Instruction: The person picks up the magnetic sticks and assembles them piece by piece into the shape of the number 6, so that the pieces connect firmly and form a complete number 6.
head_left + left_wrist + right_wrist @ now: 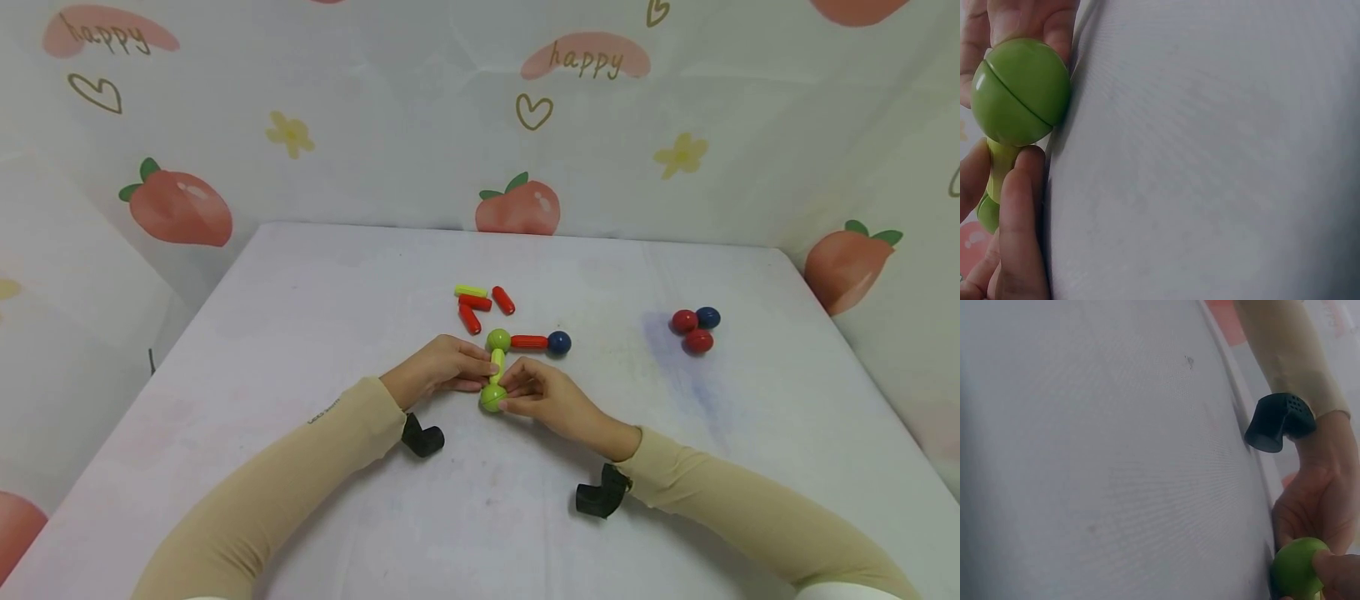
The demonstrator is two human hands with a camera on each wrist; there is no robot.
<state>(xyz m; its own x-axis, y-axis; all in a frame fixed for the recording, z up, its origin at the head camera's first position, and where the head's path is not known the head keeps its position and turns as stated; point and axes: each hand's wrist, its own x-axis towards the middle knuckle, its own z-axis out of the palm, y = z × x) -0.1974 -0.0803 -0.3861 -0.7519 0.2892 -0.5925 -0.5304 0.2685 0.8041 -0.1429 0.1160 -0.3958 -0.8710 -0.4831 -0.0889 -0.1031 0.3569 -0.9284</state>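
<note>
A yellow-green rod [497, 364] joins two green balls, a near ball [492, 397] and a far ball [498, 340]. From the far ball a red rod [529, 342] runs right to a dark blue ball [559, 342]. My left hand [444, 364] pinches the yellow-green rod between thumb and fingers; the left wrist view shows fingertips on both sides of this rod [1001, 164]. With thumb and fingers my right hand [553, 398] grips the near green ball, which also appears in the right wrist view as a green ball [1297, 570] under the thumb.
Beyond the hands lie several loose rods: a yellow-green rod [471, 291] and red ones, among them a red rod [503, 300]. On the right, two red balls [698, 342] and a blue ball [708, 317] sit together. A white cloth [315, 292] covers the table.
</note>
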